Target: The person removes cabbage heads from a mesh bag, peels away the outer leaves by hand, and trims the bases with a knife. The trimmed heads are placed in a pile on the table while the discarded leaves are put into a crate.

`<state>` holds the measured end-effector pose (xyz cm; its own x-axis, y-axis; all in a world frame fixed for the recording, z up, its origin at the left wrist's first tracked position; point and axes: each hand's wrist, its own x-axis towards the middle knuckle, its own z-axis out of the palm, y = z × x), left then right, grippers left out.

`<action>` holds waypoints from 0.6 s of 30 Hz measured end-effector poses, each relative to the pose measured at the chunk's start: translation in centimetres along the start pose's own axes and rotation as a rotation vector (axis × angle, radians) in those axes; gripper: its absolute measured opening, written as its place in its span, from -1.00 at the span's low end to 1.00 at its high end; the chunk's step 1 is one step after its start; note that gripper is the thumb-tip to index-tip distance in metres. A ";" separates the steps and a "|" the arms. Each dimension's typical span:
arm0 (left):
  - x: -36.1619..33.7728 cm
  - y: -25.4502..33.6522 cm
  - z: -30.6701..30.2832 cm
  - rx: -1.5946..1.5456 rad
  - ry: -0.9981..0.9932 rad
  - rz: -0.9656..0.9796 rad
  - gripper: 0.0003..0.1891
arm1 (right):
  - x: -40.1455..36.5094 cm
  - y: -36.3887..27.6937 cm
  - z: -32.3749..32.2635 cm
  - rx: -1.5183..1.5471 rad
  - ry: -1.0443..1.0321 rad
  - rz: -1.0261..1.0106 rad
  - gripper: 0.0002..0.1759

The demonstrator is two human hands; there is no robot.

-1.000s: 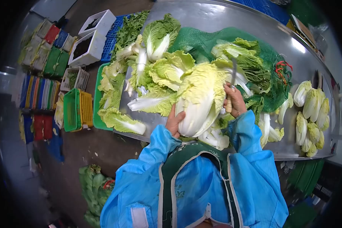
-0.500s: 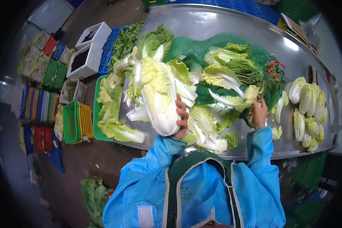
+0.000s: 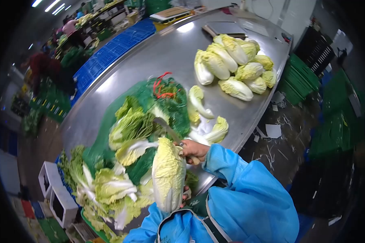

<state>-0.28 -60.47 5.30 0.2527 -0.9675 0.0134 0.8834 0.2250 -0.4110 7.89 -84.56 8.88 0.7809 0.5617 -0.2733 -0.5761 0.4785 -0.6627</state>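
A trimmed napa cabbage (image 3: 168,174) stands nearly upright in front of me, pale yellow leaves at the top and white base below. My left hand (image 3: 185,196), mostly hidden behind it, is closed around its lower right side. My right hand (image 3: 194,150) grips a knife (image 3: 166,128) beside the cabbage's upper right edge; the blade points up and left. Beyond the blade, loose outer leaves (image 3: 132,127) lie on a green mesh bag (image 3: 99,133) with red string (image 3: 162,87). More torn leaves (image 3: 113,186) are heaped at lower left.
Several trimmed cabbages (image 3: 235,60) are grouped at the far right of the metal table (image 3: 150,52), near a cleaver (image 3: 227,28). Single leaves (image 3: 196,103) lie before them. White foam boxes (image 3: 63,206) and green crates (image 3: 300,77) flank the table. People work in the background.
My view has swung right, bringing the trimmed cabbages nearer the middle. The cabbage and my right hand are now close together. The leaf at my right hand is no longer there.
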 end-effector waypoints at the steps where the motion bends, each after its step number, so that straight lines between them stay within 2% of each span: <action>1: 1.4 0.8 -0.1 0.058 0.012 0.048 -0.30 | -1.1 -1.1 -1.1 -0.009 0.073 -0.025 -0.34; 3: 4.3 2.8 -0.8 0.172 0.036 0.148 -0.28 | -3.0 -3.3 -3.7 -0.022 0.217 -0.069 -0.36; 5: 8.4 5.6 -1.0 0.182 -0.041 0.160 -0.27 | -4.9 -6.5 -6.4 -0.027 0.203 -0.180 -0.40; 7: 12.7 7.1 0.1 0.709 0.050 0.277 -0.24 | -6.6 -9.7 -7.1 -0.082 0.196 -0.235 -0.40; 8: 14.4 7.3 0.8 1.229 0.182 0.386 -0.23 | -7.4 -10.8 -7.3 -0.112 0.252 -0.260 -0.41; 11: 19.5 9.2 2.5 1.022 0.244 0.508 -0.20 | -9.1 -13.7 -9.1 -0.201 0.436 -0.361 -0.46; 13: 23.2 10.0 4.3 0.573 0.207 0.506 -0.19 | -10.2 -16.9 -11.5 -0.269 0.577 -0.457 -0.52; 15: 27.9 11.0 7.7 0.342 0.184 0.397 -0.21 | -11.2 -22.3 -13.6 -0.335 0.711 -0.527 -0.47; 17: 32.1 11.2 11.3 0.482 0.325 0.488 -0.22 | -12.5 -29.0 -15.7 -0.484 0.709 -0.676 -0.58; 18: 32.9 11.7 11.7 0.602 0.312 0.486 -0.18 | -13.6 -32.4 -14.4 -0.666 0.813 -0.687 -0.55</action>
<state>23.02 -88.35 11.63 0.6179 -0.7141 -0.3290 0.7862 0.5637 0.2531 19.38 -117.42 24.01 0.9301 -0.3598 0.0743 0.0567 -0.0592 -0.9966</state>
